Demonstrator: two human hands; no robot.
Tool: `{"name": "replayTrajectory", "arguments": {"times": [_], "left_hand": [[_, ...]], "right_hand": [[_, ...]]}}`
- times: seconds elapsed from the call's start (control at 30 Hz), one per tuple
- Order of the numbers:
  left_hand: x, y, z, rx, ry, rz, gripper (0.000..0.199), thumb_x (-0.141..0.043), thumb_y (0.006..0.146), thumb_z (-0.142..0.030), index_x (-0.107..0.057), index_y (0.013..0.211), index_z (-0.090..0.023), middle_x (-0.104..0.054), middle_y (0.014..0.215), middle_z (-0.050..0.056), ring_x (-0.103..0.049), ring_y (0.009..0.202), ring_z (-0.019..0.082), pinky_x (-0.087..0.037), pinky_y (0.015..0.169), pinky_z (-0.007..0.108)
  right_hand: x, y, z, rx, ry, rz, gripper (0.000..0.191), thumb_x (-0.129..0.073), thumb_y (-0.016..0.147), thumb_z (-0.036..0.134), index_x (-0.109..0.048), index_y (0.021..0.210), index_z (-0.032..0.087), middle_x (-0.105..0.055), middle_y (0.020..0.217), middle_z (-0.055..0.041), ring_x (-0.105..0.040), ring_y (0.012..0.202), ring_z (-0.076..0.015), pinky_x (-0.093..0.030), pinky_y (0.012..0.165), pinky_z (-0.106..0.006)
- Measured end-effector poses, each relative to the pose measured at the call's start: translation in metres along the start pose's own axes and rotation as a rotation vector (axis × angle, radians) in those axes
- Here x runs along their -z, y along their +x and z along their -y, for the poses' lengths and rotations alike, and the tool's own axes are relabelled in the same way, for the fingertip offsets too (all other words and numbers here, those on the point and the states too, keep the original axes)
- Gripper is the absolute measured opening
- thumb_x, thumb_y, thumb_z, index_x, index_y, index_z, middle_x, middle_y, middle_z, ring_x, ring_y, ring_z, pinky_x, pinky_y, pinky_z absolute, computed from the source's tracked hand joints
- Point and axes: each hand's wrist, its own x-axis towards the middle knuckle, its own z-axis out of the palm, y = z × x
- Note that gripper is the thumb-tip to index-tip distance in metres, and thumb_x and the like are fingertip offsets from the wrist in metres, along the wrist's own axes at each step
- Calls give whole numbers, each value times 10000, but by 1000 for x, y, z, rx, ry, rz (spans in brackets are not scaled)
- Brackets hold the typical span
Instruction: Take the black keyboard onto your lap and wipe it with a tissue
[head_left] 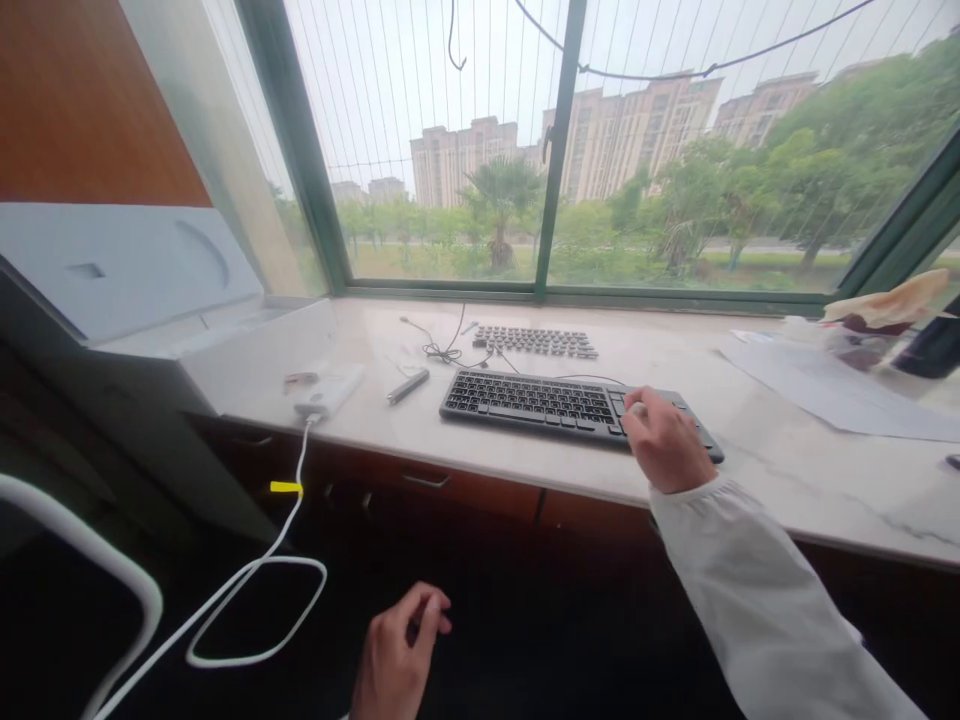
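Curled left hand (397,655), flat black keyboard (555,403)

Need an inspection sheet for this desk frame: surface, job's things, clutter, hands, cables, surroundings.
Surface: pale marble-look counter under the window, drawers below.
Job's things: black keyboard near the counter's front edge; second grey key set lies behind it.
Clutter: pen, white power bank, paper sheets, brown and tan items at far right, too blurred to identify.
Hands: right hand rests on the keyboard's right end, fingers curled; left hand low below the counter, loosely curled, holds nothing.
Cables: white cable with yellow tag loops down from the power bank; thin dark wire coiled behind the keyboard.
Surroundings: green-framed window, trees and buildings outside; grey box at left.
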Motion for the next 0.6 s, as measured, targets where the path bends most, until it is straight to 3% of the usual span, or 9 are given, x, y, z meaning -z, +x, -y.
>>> {"name": "replayTrajectory", "arguments": {"times": [0.07,0.17,0.27,0.33,0.4,0.5,0.6], "left_hand": [[24,20,-26,-116,-61,-155,356,-401,935,-482,-673,877,-259,-719,791,0,-678,780,183,-506,712,241],[53,62,-70,-203,-27,-359,357,-402,936,-466,-677,927,-238,-733,871,18,-679,803,188,-508,736,256],[65,111,-105,-185,198,-453,313,-409,935,-367,-682,1009,-235,-735,974,47,-676,873,201,-478,857,296],[64,142,-122,-89,356,-453,325,-407,931,-331,-670,1079,-210,-714,1066,100,-658,971,241,-461,896,340],[60,166,-133,-36,377,-445,337,-408,923,-322,-681,1062,-179,-707,1057,150,-650,999,288,-465,879,388],[53,188,-141,0,387,-405,352,-403,921,-293,-706,925,-113,-707,991,207,-648,1012,305,-456,886,392],[50,198,-142,28,368,-378,329,-449,907,-276,-698,938,-62,-689,1034,250,-636,1048,308,-446,901,378]], "right_hand": [[27,15,-40,-185,-149,15,99,-496,797,325,-555,810,247,-599,685,-78,-513,620,-217,-391,635,-344],[52,37,-96,-425,-320,-22,367,-584,753,587,-620,765,222,-623,739,-164,-444,531,-190,-345,593,-382],[56,55,-133,-477,-332,157,433,-659,714,595,-616,527,207,-595,641,-154,-414,476,-157,-323,593,-391],[50,63,-144,-470,-299,312,487,-655,745,564,-607,429,197,-588,604,-142,-427,458,-144,-329,605,-386],[42,69,-147,-442,-265,400,541,-641,761,569,-597,380,188,-584,582,-146,-435,443,-138,-335,603,-381],[32,74,-145,-405,-255,384,628,-658,727,601,-491,287,186,-549,526,-160,-389,399,-125,-326,566,-381],[29,76,-143,-386,-231,366,658,-679,712,582,-435,248,184,-540,500,-173,-366,370,-114,-327,544,-378]]}}
